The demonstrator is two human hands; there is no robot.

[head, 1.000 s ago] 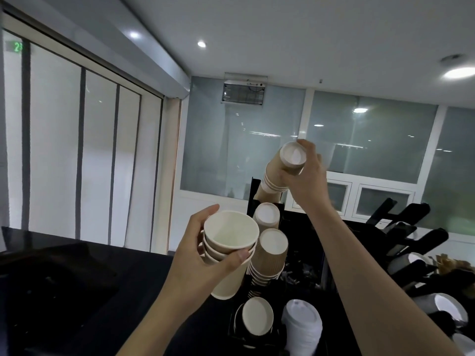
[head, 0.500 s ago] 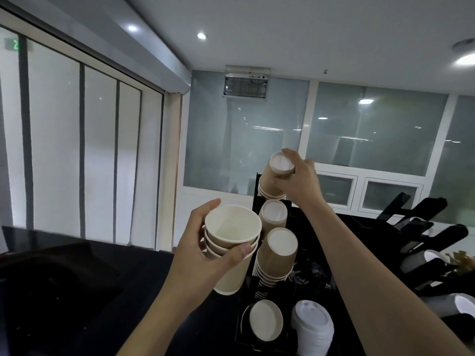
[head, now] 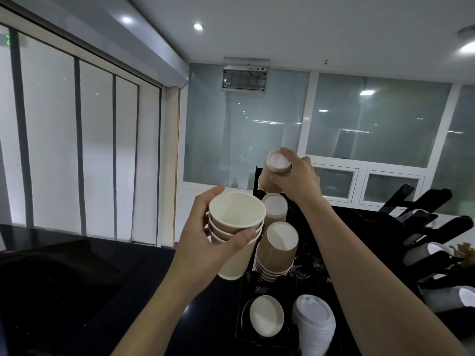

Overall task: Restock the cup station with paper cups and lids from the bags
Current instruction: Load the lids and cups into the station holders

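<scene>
Kraft-brown paper cups fill both hands. The left hand (head: 205, 242) grips a short nested stack of cups (head: 235, 229), mouths up, thumb across the front below the rims, held just left of the cup station (head: 290, 291). The right hand (head: 298, 179) is curled round the base of the top cups (head: 275, 173), an upside-down stack tilted at the highest slot of the station. Below it sit a second inverted stack (head: 275, 210) and a ribbed cup stack (head: 279, 250), then a low slot with a single cup bottom (head: 266, 316) showing. Beside that stands a pile of white lids (head: 314, 321). All of this rests on a black counter (head: 110, 278). To the right, another black dispenser rack (head: 431, 227) angles upward with cups in its tubes.
</scene>
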